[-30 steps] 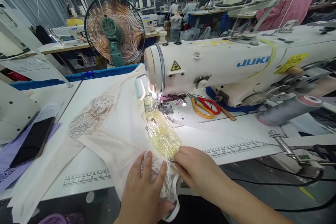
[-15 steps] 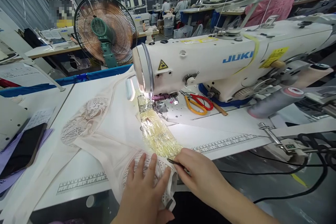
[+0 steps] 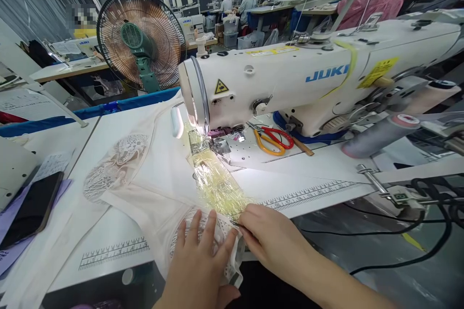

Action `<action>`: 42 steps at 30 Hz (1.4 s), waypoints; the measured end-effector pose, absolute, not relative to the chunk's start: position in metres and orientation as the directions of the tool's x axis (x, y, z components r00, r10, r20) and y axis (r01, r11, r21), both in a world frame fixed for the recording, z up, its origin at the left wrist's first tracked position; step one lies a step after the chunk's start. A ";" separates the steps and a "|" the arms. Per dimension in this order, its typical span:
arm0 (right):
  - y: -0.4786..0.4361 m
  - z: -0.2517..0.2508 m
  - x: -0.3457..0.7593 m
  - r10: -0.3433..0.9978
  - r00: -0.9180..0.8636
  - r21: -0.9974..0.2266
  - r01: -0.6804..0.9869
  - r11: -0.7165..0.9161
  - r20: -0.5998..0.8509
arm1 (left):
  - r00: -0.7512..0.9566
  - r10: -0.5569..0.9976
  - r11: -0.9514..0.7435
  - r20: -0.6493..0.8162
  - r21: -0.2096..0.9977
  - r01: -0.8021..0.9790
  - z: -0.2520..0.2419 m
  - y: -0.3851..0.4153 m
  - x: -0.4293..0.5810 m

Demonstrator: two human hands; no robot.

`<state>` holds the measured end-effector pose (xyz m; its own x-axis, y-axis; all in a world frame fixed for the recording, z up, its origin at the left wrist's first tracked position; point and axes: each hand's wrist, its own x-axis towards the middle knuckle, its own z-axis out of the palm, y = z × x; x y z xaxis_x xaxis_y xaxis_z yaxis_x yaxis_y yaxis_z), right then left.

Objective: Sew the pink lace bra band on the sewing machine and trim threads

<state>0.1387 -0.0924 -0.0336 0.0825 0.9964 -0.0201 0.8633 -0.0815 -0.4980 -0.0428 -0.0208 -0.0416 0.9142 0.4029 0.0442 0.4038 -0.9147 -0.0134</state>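
A pale garment with lace cups (image 3: 125,193), like a bra, lies spread over the white table and hangs at the front edge. My left hand (image 3: 203,256) rests on its near lace cup, fingers spread and pressing the fabric flat. Beside it, my right hand (image 3: 268,236) pinches a slim, dark, pointed tool (image 3: 235,223), mostly hidden by the fingers. The tool's tip touches the garment's edge close to my left fingertips. Just beyond lies a strip of clear-wrapped yellow tape (image 3: 219,181), running up to the needle area of the sewing machine (image 3: 275,82).
Scissors with red and orange handles (image 3: 270,140) lie beneath the machine arm. A grey thread cone (image 3: 380,135) is at right, a phone (image 3: 32,207) on purple paper at left. A printed ruler (image 3: 308,193) follows the front edge. Behind stands a fan (image 3: 141,41); people sit farther back.
The camera view has shifted slightly. Both hands keep nearly the same place on the garment; the pointed tool's tip has turned a little and now shows a lighter, shiny side.
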 end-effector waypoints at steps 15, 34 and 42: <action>-0.096 -0.034 0.137 0.992 0.119 -0.505 0.855 -0.119 -0.033 | 0.886 0.458 -0.883 0.075 -0.074 0.463 -0.043 -0.031 -0.037; -0.110 -0.030 0.146 0.991 0.116 -0.557 0.821 -0.129 -0.059 | 0.889 0.457 -0.885 0.032 -0.087 0.458 -0.037 -0.031 -0.035; -0.108 -0.032 0.151 0.975 0.134 -0.630 0.777 0.009 0.179 | 0.918 0.389 -0.920 0.083 -0.013 0.391 -0.046 -0.025 -0.041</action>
